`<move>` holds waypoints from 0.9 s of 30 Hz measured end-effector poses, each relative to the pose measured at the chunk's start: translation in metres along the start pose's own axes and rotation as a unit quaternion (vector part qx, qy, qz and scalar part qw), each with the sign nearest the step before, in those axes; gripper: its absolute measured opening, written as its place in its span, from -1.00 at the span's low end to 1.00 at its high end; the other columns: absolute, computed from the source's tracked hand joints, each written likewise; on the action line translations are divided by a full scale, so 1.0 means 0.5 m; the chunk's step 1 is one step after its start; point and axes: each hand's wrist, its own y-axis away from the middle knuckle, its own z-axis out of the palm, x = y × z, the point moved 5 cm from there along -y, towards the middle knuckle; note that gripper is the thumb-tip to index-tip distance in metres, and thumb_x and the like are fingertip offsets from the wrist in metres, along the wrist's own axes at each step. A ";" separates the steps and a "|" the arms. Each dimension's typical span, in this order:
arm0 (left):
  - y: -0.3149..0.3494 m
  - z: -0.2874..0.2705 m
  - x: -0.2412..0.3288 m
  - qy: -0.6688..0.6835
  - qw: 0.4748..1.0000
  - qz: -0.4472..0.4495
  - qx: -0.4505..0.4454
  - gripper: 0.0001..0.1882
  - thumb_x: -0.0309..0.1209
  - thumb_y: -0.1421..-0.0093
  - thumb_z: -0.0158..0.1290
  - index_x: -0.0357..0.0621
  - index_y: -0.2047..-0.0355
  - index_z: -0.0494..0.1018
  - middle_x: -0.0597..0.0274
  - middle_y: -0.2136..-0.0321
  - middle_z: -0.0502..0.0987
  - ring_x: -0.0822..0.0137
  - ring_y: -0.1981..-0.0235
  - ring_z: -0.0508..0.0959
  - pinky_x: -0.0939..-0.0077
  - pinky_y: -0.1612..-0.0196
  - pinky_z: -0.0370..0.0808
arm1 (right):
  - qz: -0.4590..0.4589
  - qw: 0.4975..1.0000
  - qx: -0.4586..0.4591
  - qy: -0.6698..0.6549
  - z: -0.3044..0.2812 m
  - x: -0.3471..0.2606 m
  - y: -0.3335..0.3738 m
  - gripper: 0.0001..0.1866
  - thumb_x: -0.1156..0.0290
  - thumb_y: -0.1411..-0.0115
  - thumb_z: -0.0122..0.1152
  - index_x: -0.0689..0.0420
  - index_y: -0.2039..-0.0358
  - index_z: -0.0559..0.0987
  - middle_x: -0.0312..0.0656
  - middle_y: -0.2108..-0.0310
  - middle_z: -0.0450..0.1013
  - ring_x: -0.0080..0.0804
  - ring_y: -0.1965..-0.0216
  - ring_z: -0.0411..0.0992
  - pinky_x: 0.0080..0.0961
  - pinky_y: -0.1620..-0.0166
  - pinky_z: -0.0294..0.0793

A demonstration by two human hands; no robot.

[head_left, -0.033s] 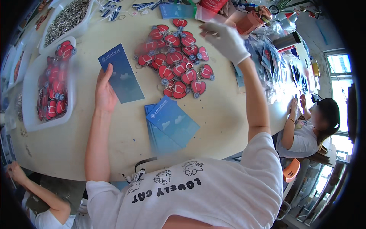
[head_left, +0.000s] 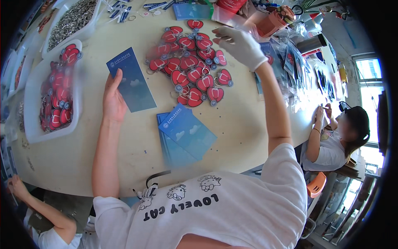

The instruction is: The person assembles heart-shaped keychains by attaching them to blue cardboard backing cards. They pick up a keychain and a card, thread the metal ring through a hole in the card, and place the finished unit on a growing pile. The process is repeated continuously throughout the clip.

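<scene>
In my left hand (head_left: 114, 101) is a blue card (head_left: 133, 83) with clouds, pinched by the thumb along its left side and tilted above the table. My right hand (head_left: 242, 47) wears a white glove that leaves some fingertips bare. It hovers at the upper right edge of a pile of red heart-like keychains (head_left: 195, 74) with metal rings and small round blue tags. Its fingers are apart, and nothing shows between them. Several more blue cards (head_left: 190, 130) lie fanned on the table, close to my body.
At left, a white tray (head_left: 31, 112) holds more red keychains; behind it, a white bin (head_left: 93, 27) holds metal rings. Clear plastic packages (head_left: 296, 83) and an orange-pink bottle (head_left: 275, 23) crowd the right side. One co-worker (head_left: 331, 137) sits right; another's arm (head_left: 41, 203) shows lower left.
My right hand has shifted slightly left and toward me, closer over the keychain pile. My left hand and its card stay almost still.
</scene>
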 end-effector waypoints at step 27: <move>0.003 0.024 -0.009 -0.013 0.998 0.005 -0.064 -0.75 -0.35 -0.25 0.05 -0.17 0.11 0.44 0.30 0.22 0.55 0.50 0.19 0.52 0.55 0.10 0.46 | 0.240 0.961 0.119 0.073 0.125 0.078 -0.167 -0.39 -0.10 0.03 0.27 0.16 0.16 0.49 0.04 0.28 0.52 -0.08 0.18 0.50 -0.27 0.09 0.44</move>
